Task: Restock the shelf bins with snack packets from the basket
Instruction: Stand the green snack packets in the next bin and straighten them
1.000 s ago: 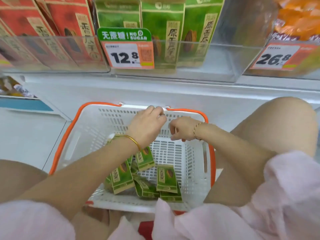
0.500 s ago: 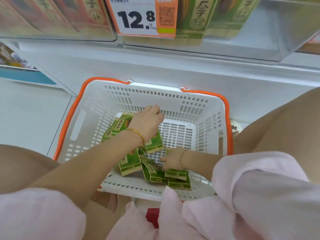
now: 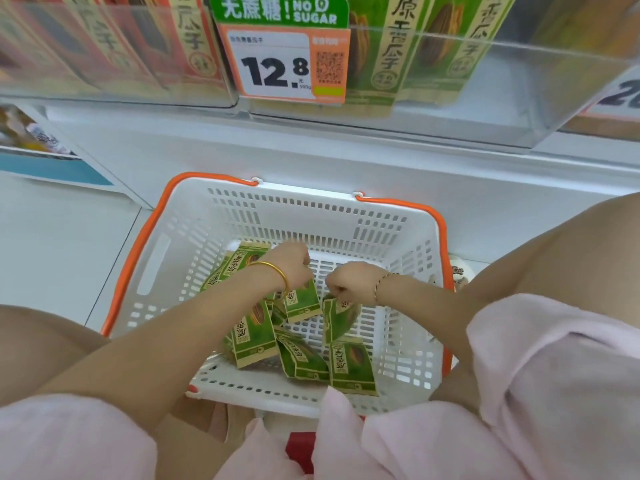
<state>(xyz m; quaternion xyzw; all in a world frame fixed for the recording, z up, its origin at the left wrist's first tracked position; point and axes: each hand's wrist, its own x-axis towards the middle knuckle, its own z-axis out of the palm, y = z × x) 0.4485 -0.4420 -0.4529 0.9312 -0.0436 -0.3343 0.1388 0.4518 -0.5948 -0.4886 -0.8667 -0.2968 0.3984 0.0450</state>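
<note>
Perforated white plastic basket (image 3: 398,244); right hand (image 3: 349,280) pinching flat green packet (image 3: 337,318), left hand (image 3: 292,263) fingers curled, grip unclear.

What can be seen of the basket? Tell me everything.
The basket is white slotted plastic, rectangular, with an orange handle folded down along its rim. It sits upright on the pale floor below the shelf bins, between the person's knees. Several green snack packets lie loose on its bottom. Both hands reach inside: the left hand and right hand each grip a packet.
</note>
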